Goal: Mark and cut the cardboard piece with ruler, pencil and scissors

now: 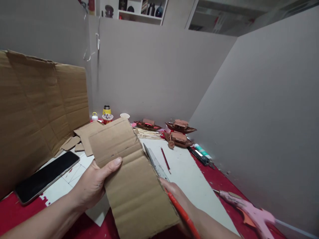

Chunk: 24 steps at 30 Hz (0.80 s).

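My left hand (pixel 96 181) grips a piece of brown cardboard (pixel 134 172) by its left edge, thumb on top and the other fingers hidden beneath. The cardboard is tilted above the table and has several creases across it. At its right edge, my right hand (pixel 179 199) is closed round red-handled scissors (pixel 156 162). One blade shows along the cardboard's edge, pointing away from me; whether the other blade lies under the cardboard I cannot tell. Most of my right fingers are hidden behind the cardboard and the red handle.
A phone (pixel 48 176) lies at left before a large cardboard sheet (pixel 45 103). Cardboard scraps (pixel 86 132), a yellow bottle (pixel 107 110), thin sticks (pixel 151 133) and model boats (pixel 180 126) stand behind. A pencil (pixel 165 160) and a pink glue gun (pixel 249 209) lie right.
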Tool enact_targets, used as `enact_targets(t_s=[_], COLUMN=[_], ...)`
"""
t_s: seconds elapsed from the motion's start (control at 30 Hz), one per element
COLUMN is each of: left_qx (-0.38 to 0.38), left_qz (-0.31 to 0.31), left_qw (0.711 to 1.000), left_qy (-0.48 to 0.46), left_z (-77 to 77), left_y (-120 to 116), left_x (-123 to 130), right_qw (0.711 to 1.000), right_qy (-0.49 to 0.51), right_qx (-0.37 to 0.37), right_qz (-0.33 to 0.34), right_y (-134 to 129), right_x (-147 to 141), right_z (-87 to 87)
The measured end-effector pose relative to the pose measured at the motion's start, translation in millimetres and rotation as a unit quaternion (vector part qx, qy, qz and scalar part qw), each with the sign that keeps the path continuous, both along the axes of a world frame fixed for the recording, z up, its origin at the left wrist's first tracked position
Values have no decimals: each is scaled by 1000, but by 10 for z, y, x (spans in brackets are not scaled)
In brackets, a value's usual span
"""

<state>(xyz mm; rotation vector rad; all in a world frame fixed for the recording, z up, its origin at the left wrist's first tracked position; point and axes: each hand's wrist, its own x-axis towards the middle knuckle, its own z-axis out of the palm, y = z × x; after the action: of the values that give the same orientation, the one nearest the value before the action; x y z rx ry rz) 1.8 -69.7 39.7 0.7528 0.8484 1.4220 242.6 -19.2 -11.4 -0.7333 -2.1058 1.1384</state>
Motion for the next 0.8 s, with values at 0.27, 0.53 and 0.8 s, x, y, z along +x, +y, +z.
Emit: enact_targets(t_s=[0.27,0.53,0.8], left_qx=[7,0,0], left_qz=[-10,-16,-16], left_qw=[1000,1000,1000], left_qy=[6,21,27], left_z=[13,-25,-22], left_y=[-2,23,9], left_x=[-9,11,14], right_qw=[995,995,996], right_qy=[16,32,44], right_qx=[-97,-99,-82], right_qz=[14,-2,10], right_y=[6,1,14], right_x=[2,-28,36], right_z=[15,42,-76])
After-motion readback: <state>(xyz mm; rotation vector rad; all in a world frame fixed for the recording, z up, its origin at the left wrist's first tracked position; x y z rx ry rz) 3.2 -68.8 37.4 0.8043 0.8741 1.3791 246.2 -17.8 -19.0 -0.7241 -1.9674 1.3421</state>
